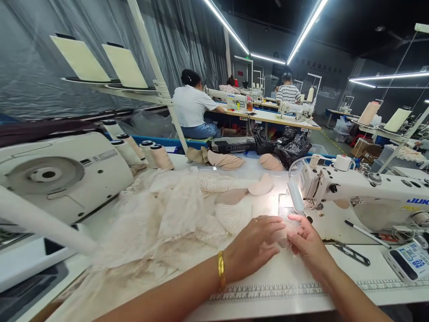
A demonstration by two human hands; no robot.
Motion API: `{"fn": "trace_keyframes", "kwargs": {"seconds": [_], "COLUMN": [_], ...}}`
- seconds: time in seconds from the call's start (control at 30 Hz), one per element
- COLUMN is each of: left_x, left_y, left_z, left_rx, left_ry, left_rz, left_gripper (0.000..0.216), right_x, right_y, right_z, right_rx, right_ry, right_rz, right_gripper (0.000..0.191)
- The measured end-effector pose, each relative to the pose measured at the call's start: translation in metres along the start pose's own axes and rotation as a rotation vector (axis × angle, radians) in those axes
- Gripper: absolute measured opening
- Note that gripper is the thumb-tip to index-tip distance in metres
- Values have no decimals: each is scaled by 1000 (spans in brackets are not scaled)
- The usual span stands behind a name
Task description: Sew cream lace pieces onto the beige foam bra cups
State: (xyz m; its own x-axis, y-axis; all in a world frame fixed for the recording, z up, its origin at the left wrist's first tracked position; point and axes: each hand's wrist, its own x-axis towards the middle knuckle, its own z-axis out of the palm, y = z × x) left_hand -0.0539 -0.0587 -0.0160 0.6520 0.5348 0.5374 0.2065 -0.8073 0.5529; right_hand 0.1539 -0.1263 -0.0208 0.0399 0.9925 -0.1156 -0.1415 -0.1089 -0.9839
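Observation:
Under the lamp of the sewing machine [365, 183], a small pale pink fabric piece [283, 240] lies between my hands. My left hand [256, 246], with a gold bracelet at the wrist, has its fingers stretched out to the piece's left edge and its thumb apart. My right hand [310, 246] pinches the piece from the right with thumb and fingers. Just behind are the needle area and the presser foot, partly hidden by the lamp. Left of my hands lies a heap of cream lace fabric [167, 214], with beige cup-shaped pieces [261, 184] near it.
A ruler strip [268, 293] runs along the table's front edge. Thread snips [351, 254], a pen [367, 233] and a white device with a screen [407, 261] lie at right. Thread cones [161, 156] stand behind the lace. A person [194, 107] sits at another machine ahead.

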Motion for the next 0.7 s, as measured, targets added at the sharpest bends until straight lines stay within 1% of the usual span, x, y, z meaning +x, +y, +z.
{"fn": "trace_keyframes", "kwargs": {"seconds": [0.03,0.07,0.1,0.17,0.2,0.23,0.27,0.3,0.37,0.4,0.43,0.47,0.5,0.6,0.63,0.7], "left_x": [-11,-22,-32,-48,-53,-55,-55,-52,-42,-37,-32,-28,-25,-23,-23,-25], "left_y": [12,23,35,57,66,74,80,85,89,89,87,86,83,78,78,79], "left_z": [-2,-2,0,8,13,18,23,26,30,31,31,31,31,31,31,33], "left_rx": [-71,-168,-322,-800,-1048,-1258,-1409,-1496,-1524,-1502,-1477,-1465,-1488,-1703,-1757,-1746], "left_ry": [49,69,38,-120,-157,-145,-80,24,245,338,400,425,408,260,230,234], "left_rz": [-110,-260,-439,-786,-922,-1004,-1034,-1025,-960,-942,-941,-954,-979,-1033,-1035,-998], "left_gripper": [25,18,22,44,53,59,60,56,45,44,44,44,44,44,46,45], "right_x": [-6,-12,-20,-36,-46,-55,-65,-75,-92,-99,-104,-107,-108,-106,-104,-100], "right_y": [2,4,7,15,21,28,36,43,55,60,62,63,62,58,57,58], "right_z": [6,11,16,24,28,32,36,39,42,42,40,37,33,21,19,20], "right_rx": [90,173,246,330,338,328,299,255,152,107,71,47,31,6,7,29], "right_ry": [46,90,130,190,217,246,278,309,352,355,352,349,354,429,459,495], "right_rz": [-2,-8,-17,-44,-57,-72,-86,-101,-136,-156,-173,-185,-191,-190,-192,-201], "right_gripper": [66,67,68,69,69,67,65,63,62,64,67,70,72,74,75,76]}}
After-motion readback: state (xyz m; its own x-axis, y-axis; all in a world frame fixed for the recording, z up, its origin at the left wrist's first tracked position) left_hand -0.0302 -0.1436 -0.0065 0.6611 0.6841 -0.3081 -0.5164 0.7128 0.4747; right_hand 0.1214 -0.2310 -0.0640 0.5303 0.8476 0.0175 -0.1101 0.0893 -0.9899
